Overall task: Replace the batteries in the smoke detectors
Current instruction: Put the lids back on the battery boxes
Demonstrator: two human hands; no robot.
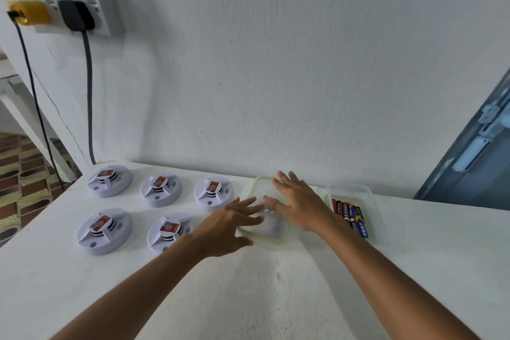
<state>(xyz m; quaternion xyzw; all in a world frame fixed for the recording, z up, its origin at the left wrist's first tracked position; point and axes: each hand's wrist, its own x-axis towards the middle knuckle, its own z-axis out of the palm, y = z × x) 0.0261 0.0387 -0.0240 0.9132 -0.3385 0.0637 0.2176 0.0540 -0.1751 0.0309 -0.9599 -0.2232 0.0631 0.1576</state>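
Several white round smoke detectors lie on the white table in two rows, each with a red battery on top; the nearest is the front right one. Right of them sits a clear container with a green-rimmed lid. My left hand reaches its spread fingers onto the lid's left edge. My right hand lies flat on the lid with straight fingers. A second clear open container to the right holds several batteries.
The white table stands against a white wall. Two plugs with dark cables hang from a wall socket at upper left. A blue-grey door is at far right. Patterned floor shows past the table's left edge.
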